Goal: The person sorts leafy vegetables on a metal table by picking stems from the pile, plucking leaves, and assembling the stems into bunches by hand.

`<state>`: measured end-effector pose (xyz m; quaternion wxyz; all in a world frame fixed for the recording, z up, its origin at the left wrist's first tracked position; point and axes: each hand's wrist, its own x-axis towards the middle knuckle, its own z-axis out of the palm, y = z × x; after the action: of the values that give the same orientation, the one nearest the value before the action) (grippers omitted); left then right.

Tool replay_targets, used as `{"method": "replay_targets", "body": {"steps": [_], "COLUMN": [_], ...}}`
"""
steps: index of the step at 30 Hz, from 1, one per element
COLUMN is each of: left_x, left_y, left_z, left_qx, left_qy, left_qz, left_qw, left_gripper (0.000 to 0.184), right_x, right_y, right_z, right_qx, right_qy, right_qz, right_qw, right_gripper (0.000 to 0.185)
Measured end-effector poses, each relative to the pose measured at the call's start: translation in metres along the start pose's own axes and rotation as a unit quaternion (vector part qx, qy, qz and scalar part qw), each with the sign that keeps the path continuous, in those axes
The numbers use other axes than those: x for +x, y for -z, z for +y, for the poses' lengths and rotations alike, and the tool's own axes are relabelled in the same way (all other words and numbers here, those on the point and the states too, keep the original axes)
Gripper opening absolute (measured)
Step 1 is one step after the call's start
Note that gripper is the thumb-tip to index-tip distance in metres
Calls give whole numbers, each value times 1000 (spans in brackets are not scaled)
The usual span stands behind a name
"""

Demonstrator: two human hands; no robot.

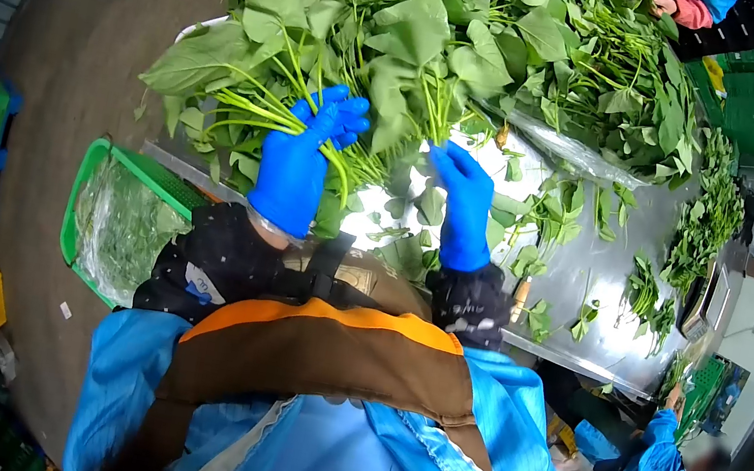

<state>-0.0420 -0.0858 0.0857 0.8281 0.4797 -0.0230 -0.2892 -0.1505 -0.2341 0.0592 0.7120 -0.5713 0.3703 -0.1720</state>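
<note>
While the gloved left hand [294,167] is above the near edge of the worktop [598,273], its grip is curled around a bunch of leafy stems [244,104], the leaves fanning out toward the worktop's left end. Also above the worktop, the gloved right hand [465,205] has its grip pinched on the lower ends of a smaller cluster of stems [435,104]. Loose sprigs [551,210] are scattered across the worktop's middle, and a tan handle [522,295] lies at its near edge. A large leafy heap [613,76] covers the worktop's far side, clear plastic [561,147] along its front; more greens [709,216] line the worktop's right end. Off the worktop's left near corner is a plastic-lined green crate [152,178]. Another person's hand [664,5] touches the heap at the worktop's far edge; a person in blue [654,469] is beyond its near right corner.
</note>
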Motion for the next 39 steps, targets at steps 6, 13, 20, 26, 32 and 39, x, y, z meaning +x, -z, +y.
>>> {"method": "replay_targets", "body": {"steps": [6,13,20,26,32,39], "left_x": [-9,0,-2,6,8,1], "left_y": [-6,17,21,26,29,26], "left_z": [-27,-39,-40,-30,-18,-43], "left_qx": [46,-56,-3,-110,61,-8], "left_qy": [159,204,188,186,125,176], "left_qz": [-36,-86,-97,-50,-14,-49], "left_qw": [986,974,977,975,990,983], "left_gripper": [31,31,32,35,29,27], "right_x": [-7,-24,-27,-29,-34,-21], "right_y": [-13,-28,-20,-8,11,-31], "right_z": [0,7,7,3,-22,24], "right_qx": [16,-36,-19,55,485,-139], "right_qy": [124,69,-51,35,35,127], "right_qz": [-27,-112,-141,-186,-71,-106], "right_qw": [992,991,989,980,871,976], "right_gripper": [23,23,16,12,32,21]}}
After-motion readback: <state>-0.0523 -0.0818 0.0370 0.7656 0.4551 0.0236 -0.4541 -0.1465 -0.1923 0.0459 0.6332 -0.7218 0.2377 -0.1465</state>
